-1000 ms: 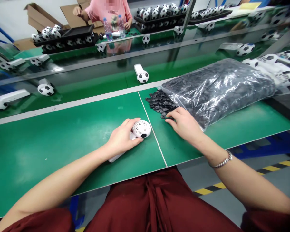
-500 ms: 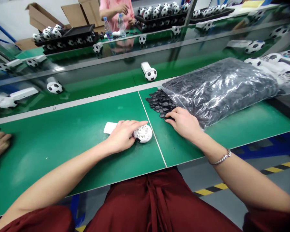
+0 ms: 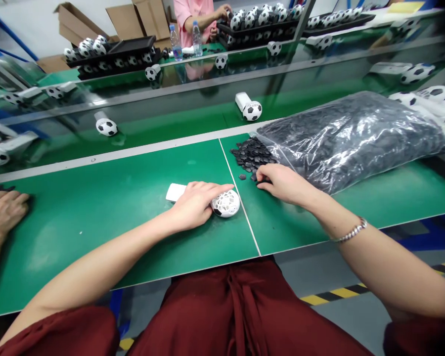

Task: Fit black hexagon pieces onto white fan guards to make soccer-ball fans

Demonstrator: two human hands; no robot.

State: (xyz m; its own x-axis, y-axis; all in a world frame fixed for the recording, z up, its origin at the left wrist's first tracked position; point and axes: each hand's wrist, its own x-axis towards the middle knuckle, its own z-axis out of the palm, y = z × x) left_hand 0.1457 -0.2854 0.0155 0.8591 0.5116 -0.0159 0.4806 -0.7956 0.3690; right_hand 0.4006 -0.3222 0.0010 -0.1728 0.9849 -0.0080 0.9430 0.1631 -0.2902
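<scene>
My left hand [image 3: 193,205] is wrapped over a white device with a round soccer-ball head [image 3: 226,202], lying on the green table [image 3: 133,212]. The head's open white lattice faces up, with a black patch on its near side. My right hand [image 3: 284,184] pinches a small black piece at the near edge of a pile of black pieces [image 3: 254,154]. One loose piece [image 3: 242,176] lies just left of those fingertips. The pile spills from the mouth of a clear plastic bag [image 3: 356,138] full of black pieces.
Beyond a pale rail [image 3: 155,146], a belt carries soccer-ball devices [image 3: 252,110]. Another person's hand [image 3: 5,210] rests at the left table edge. Across the belt, a person in pink [image 3: 195,20] reaches toward a black tray [image 3: 244,39] of balls. White ball parts [image 3: 437,104] lie beyond the bag.
My right fingers have drawn back slightly from the pile, and a loose piece now lies apart. My left hand still holds the device. Devices on the belt have shifted; the person in pink reaches to the tray.
</scene>
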